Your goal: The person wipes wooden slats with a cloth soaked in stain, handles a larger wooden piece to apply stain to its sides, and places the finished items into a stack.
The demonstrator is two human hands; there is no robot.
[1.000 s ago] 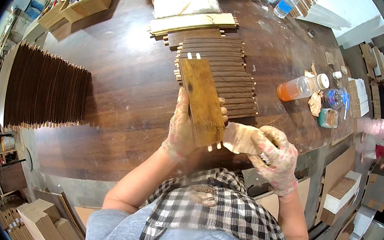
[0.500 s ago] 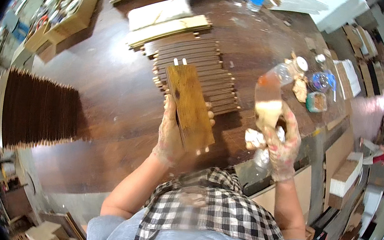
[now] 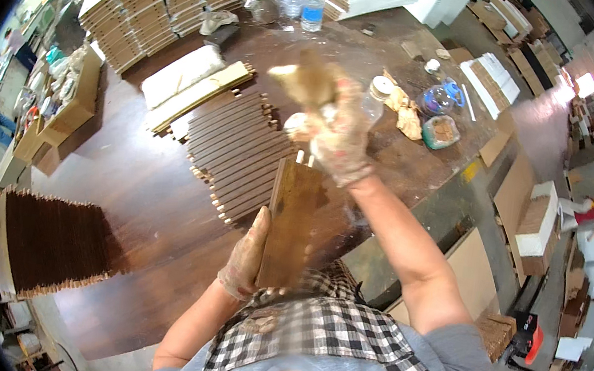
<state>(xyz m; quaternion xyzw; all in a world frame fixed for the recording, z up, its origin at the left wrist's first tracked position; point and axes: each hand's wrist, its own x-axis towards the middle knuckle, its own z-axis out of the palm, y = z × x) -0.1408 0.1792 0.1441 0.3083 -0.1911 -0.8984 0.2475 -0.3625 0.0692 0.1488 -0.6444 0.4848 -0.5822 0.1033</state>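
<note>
My gloved left hand (image 3: 243,260) is closed on the left edge of a brown wooden board (image 3: 292,225), held upright in front of my apron. Two pale dowels (image 3: 305,158) stick out of the board's far end. Beyond that end, my gloved right hand (image 3: 344,141) is raised and closed around what looks like a wide flat brush (image 3: 311,83), smeared by motion. A crumpled white wad (image 3: 296,127) shows beside those fingers; whether they grip it, I cannot tell. Behind the board, dark slats with pale dowel ends (image 3: 231,152) lie side by side on the table.
A tall stack of dark boards (image 3: 56,242) stands at left on the brown table (image 3: 145,300). Farther back are a white bundle (image 3: 181,77), piled panels (image 3: 149,7) and a water bottle (image 3: 313,4). At right sit a blue-lidded jar (image 3: 440,99) and a green-rimmed tub (image 3: 440,132).
My right hand has swung up and left with the brush, from the right side to beyond the board's far end. The board stands more upright in my left hand. The view has turned.
</note>
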